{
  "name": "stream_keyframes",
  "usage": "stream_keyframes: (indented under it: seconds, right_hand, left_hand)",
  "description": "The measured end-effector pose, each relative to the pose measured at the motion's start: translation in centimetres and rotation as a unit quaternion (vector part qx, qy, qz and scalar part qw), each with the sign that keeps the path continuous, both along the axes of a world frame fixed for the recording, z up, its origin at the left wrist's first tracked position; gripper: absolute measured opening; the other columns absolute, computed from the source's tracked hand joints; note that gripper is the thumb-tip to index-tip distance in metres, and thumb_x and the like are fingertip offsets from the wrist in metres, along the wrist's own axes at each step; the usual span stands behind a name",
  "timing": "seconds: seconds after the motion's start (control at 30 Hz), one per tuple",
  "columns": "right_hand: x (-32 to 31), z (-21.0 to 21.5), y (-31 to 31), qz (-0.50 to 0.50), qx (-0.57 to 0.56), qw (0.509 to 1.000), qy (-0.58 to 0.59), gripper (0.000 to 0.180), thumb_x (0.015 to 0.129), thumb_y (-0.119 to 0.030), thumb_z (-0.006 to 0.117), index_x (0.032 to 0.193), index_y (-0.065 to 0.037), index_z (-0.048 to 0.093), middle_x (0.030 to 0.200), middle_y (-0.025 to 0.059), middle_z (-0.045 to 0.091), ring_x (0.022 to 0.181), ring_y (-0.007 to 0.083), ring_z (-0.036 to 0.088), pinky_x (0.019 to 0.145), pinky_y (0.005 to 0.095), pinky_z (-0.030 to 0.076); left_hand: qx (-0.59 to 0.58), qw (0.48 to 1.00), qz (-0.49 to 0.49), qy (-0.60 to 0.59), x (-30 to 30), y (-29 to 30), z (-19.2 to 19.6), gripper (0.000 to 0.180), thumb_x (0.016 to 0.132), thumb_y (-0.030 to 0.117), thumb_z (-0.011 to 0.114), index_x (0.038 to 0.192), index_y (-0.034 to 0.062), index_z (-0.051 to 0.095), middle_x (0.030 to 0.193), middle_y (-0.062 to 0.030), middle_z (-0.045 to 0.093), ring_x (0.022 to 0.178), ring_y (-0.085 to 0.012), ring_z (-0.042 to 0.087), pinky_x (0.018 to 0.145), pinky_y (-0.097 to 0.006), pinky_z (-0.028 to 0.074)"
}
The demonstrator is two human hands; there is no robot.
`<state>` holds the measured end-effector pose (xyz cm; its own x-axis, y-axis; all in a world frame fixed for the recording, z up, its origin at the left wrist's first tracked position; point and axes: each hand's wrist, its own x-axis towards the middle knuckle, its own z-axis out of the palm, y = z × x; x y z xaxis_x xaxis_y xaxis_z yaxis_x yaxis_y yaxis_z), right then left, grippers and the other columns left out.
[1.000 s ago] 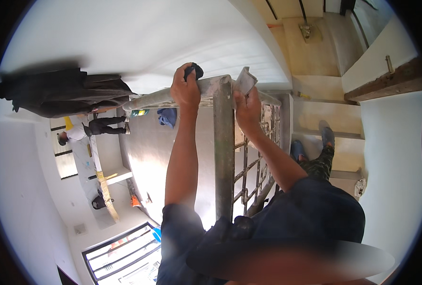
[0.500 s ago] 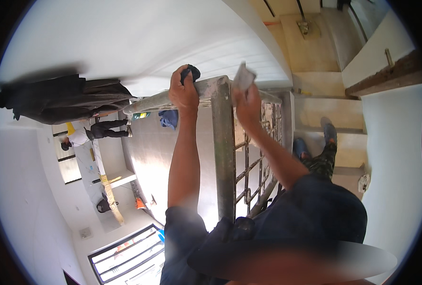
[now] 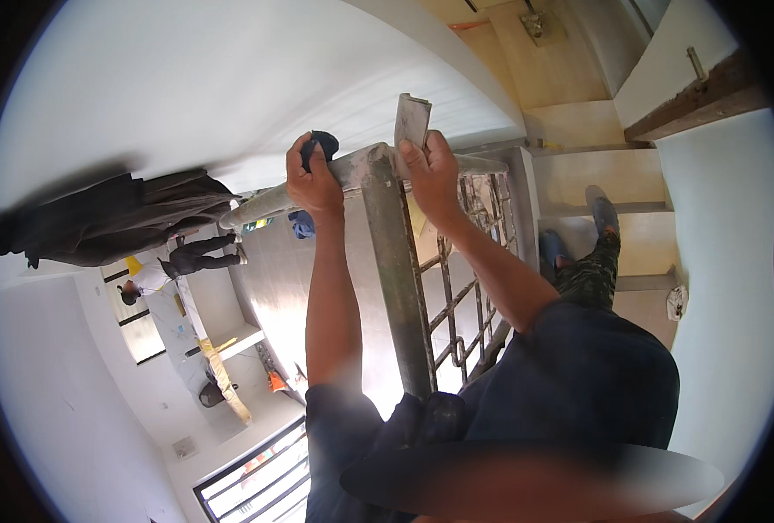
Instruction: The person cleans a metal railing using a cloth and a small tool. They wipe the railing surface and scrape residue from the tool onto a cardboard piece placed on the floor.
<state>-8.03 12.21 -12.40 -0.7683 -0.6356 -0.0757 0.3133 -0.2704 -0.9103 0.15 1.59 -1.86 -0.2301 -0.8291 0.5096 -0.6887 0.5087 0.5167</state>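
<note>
My left hand (image 3: 315, 183) is closed round a small bunched black piece, cloth-like (image 3: 321, 148), beside the top rail. That hand rests at the worn metal handrail (image 3: 265, 207), left of its corner. My right hand (image 3: 436, 179) grips a folded, dusty grey sheet that looks like sandpaper (image 3: 413, 118) between thumb and fingers. It is held upright just right of the corner where the thick square post (image 3: 395, 288) meets the rail. The paint on the rail and post is scuffed and patchy.
Below the rail runs a rusty metal grille (image 3: 456, 305). Stairs (image 3: 613, 179) rise at the right, with my feet on them. A dark jacket (image 3: 117, 218) hangs along the white wall at the left. Down on the lower floor a person (image 3: 178, 266) stands near a counter.
The view has shifted a little. My right hand, blurred before, now shows sharply, and the grey sheet has moved left and up, nearer the post's top. My left hand keeps the black piece.
</note>
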Motion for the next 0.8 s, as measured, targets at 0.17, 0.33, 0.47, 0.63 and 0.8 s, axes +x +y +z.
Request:
stream_keyframes:
  seconds: [0.17,0.33,0.47,0.63,0.8]
  right_hand:
    - [-1.6,1.1,0.2,0.034,-0.026,0.999,-0.008,0.033,0.098,-0.031,0.062,0.092,0.000,0.052,0.075,0.0142,0.055,0.068,0.0172,0.051,0.062,0.0392,0.043]
    - [-0.1,0.5,1.4,0.078,0.047,0.996,-0.015,0.033,0.102,-0.034,0.059,0.100,0.000,0.057,0.081,0.0164,0.060,0.072,0.0170,0.058,0.066,0.0372,0.046]
    - [1.7,0.5,1.2,-0.007,-0.026,0.999,-0.036,0.034,0.102,-0.034,0.059,0.109,-0.001,0.058,0.081,0.0155,0.062,0.073,0.0166,0.060,0.065,0.0370,0.046]
    - [0.5,1.0,0.7,-0.012,-0.018,0.999,-0.039,0.036,0.101,-0.036,0.061,0.104,0.000,0.055,0.081,0.0133,0.060,0.074,0.0180,0.058,0.066,0.0377,0.046]
    - [-0.6,2.2,1.1,0.027,0.088,0.995,-0.046,0.036,0.100,-0.033,0.063,0.100,0.002,0.055,0.081,0.0129,0.059,0.078,0.0176,0.055,0.071,0.0393,0.046]
  left_hand:
    - [0.001,1.000,-0.015,0.023,-0.1,-0.1,0.1,0.026,0.092,0.011,0.062,0.113,-0.0022,0.069,0.107,-0.0140,0.072,0.099,-0.0234,0.067,0.092,-0.035,0.051]
    - [-0.005,1.000,-0.014,0.021,-0.2,0.4,0.2,0.026,0.093,0.012,0.063,0.113,-0.0022,0.069,0.106,-0.0131,0.072,0.098,-0.0216,0.066,0.092,-0.034,0.051]
    - [0.010,0.999,-0.004,0.030,-0.3,0.3,0.1,0.026,0.094,0.012,0.063,0.114,-0.0017,0.069,0.106,-0.0130,0.071,0.097,-0.0202,0.066,0.091,-0.033,0.051]
    - [0.000,1.000,-0.011,0.028,-0.1,0.1,0.1,0.026,0.093,0.012,0.063,0.113,-0.0012,0.070,0.103,-0.0133,0.072,0.094,-0.0214,0.067,0.089,-0.034,0.052]
    - [-0.044,0.999,0.006,0.001,0.0,0.0,-0.1,0.023,0.091,0.010,0.063,0.110,0.0015,0.071,0.102,-0.0156,0.074,0.093,-0.0277,0.072,0.086,-0.036,0.054]
